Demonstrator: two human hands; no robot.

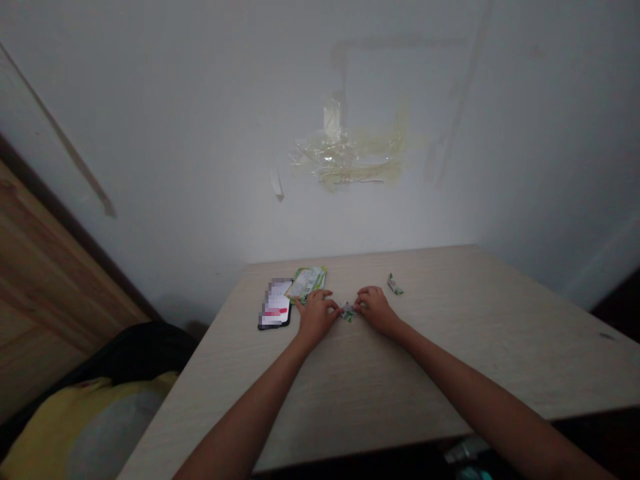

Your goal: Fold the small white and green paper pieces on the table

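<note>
Between my two hands, low over the table, is a small green and white wrapper [348,312]. My left hand [318,317] pinches its left end with thumb and forefinger, the other fingers bent over the tabletop. At its right end, the fingertips of my right hand [375,309] are closed on the wrapper. What the wrapper contains, if anything, cannot be made out. A flat green and white packet [309,281] lies just beyond my left hand. Right of my right hand lies another small green and white wrapped piece [395,285], apart from it.
A phone [277,305] with its screen lit lies left of my left hand, partly under the packet's edge. The pale wooden table [450,333] meets a wall with peeling tape [350,157]. Yellow and grey cloth [95,427] sits beside the table's left edge.
</note>
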